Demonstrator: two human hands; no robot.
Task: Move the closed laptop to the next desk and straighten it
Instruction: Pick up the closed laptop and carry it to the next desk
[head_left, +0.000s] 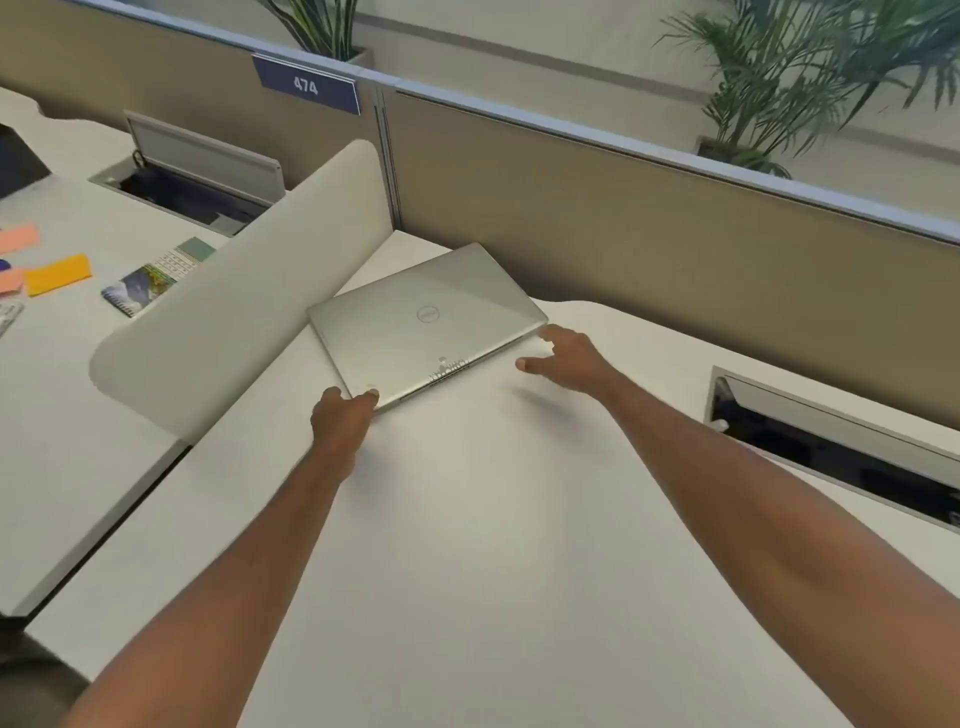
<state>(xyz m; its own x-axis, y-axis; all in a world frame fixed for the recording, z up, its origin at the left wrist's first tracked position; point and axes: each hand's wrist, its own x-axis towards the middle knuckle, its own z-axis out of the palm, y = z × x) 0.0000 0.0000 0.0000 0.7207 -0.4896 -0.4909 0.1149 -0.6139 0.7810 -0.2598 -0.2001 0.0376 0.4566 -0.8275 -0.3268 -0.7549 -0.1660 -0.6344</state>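
A closed silver laptop (426, 322) lies flat on the white desk (467, 519), turned at an angle, its far left corner close to the curved white divider (234, 306). My left hand (340, 415) grips the laptop's near left corner, thumb on the lid. My right hand (566, 358) is at the laptop's near right corner with fingers spread; the fingertips touch or nearly touch its edge, and I cannot tell whether they grip it.
Beyond the divider, the left desk (62, 415) holds sticky notes (57, 273), a small spiral calendar (156, 278) and an open cable hatch (192, 182). Another cable hatch (841, 447) is open at the right. A tan partition (675, 234) runs behind the laptop.
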